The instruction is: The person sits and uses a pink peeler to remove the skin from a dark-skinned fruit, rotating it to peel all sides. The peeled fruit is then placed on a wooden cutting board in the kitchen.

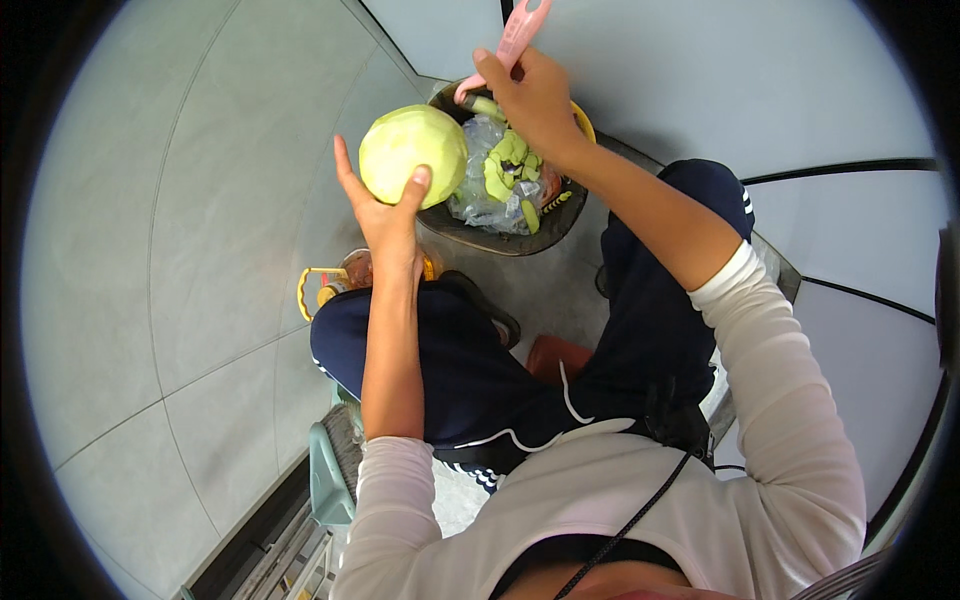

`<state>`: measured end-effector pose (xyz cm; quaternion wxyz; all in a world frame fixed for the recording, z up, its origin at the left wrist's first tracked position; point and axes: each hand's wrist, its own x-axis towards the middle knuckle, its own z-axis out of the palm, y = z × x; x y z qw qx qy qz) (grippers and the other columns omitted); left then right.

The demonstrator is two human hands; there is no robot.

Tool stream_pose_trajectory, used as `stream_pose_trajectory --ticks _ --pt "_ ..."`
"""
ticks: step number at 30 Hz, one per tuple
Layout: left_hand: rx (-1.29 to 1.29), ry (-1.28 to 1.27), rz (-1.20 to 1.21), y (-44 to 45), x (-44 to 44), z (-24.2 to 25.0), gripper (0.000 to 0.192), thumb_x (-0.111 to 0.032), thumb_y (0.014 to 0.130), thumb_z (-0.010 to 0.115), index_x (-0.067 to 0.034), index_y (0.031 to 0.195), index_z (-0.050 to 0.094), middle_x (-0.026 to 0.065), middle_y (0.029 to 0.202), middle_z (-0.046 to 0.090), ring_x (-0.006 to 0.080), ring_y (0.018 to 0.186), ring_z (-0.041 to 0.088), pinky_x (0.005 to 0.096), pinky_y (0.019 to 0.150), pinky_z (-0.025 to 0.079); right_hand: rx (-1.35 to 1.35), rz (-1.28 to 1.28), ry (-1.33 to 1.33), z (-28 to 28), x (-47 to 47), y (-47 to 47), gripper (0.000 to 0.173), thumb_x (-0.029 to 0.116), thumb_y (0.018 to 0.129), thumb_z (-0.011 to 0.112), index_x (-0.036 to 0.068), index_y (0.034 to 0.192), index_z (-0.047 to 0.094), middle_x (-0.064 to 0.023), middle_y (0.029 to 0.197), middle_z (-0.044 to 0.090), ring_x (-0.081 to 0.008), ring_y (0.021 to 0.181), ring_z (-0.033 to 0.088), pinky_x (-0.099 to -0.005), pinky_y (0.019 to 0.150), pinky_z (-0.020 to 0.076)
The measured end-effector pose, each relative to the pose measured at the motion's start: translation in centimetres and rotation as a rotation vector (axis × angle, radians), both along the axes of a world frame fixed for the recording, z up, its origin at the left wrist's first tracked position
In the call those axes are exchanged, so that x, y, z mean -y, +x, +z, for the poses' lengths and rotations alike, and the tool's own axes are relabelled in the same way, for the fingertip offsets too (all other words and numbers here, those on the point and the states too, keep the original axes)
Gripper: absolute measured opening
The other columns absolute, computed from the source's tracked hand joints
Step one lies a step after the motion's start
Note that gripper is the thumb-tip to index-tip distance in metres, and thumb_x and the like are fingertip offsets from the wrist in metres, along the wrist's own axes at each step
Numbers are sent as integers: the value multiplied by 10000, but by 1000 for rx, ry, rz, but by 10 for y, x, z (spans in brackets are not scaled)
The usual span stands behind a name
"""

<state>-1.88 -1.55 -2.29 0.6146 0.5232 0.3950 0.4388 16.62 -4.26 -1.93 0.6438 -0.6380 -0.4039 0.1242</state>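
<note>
My left hand (390, 217) holds a round, pale-green peeled fruit or vegetable (409, 154) from below, with the thumb against its near side. Its surface shows flat facets from peeling. My right hand (536, 97) grips a pink-handled peeler (517, 37), whose head points down and left above the bin, apart from the fruit. Below both hands stands a dark waste bin (480, 241). In it lie crumpled clear plastic bags (476, 199) and several green peelings (499, 176). A green piece (484, 107) sits near the peeler's head, and I cannot tell whether they touch.
Pale wall tiles (225, 187) rise on the left, and white cabinet panels (712, 75) at the upper right. By my left knee stands a container with a yellow handle (304, 292). A pale-green plastic dustpan-like item (330, 480) and a reddish-brown object (556, 358) are nearby.
</note>
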Motion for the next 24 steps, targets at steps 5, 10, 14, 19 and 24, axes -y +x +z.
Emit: stream_pose_trajectory --ticks 5,10,14,19,24 --pt "97 -235 5 -6 -4 5 928 -298 798 714 -209 1510 126 118 1403 355 285 1232 422 449 936 424 73 55 38 -6 -1 4 352 302 864 652 -6 703 602 -59 577 609 -131 506 553 -285 504 419" --pt "137 -255 -20 -10 -13 -9 661 -437 851 615 -144 1377 342 118 1317 457 288 1166 520 463 912 490 176 43 16 -3 -1 -1 350 300 862 662 5 682 609 -53 535 577 -133 461 512 -288 470 392" --pt "181 -274 -39 -11 -14 -15 646 -468 857 602 -112 1348 380 137 1298 493 295 1159 547 452 901 527 103 27 6 -1 0 4 362 310 861 664 1 680 607 -52 527 565 -136 454 497 -295 466 384" --pt "335 -385 -100 -6 -12 -6 671 -511 858 582 -89 1348 405 170 1317 492 344 1188 527 471 915 531 74 33 33 -1 0 6 368 318 864 662 0 687 611 -58 539 578 -133 466 517 -295 476 392" --pt "886 -619 -346 -6 -14 -15 825 -561 774 657 -117 1403 360 203 1415 376 426 1269 416 495 971 487 125 23 -16 4 1 2 371 339 877 651 3 721 623 -56 571 614 -112 507 562 -283 499 412"
